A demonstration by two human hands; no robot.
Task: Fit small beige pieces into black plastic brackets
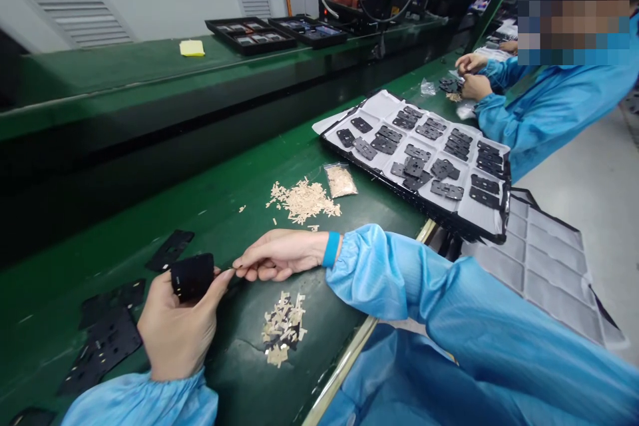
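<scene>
My left hand point(177, 326) is closed around a flat black plate point(193, 276), holding it above the green bench. Close by its thumb, the fingertips of my right hand point(279, 256) are pinched together; whatever they hold is too small to make out. To the left lie more black plates point(107, 339) in a loose stack. Below my right hand sits a small heap of metallic and pale pieces point(283, 326). Beyond the wrist is a pile of small beige pieces point(304, 200), beside a clear bag point(341, 181) filled with similar ones.
A divided white tray point(374, 106) with many black plates rests on the bench at right, over another tray point(539, 259) lower down. On the back ledge are two black trays point(249, 36) and a yellow pad point(192, 48). A co-worker in blue sleeves point(549, 106) works at far right.
</scene>
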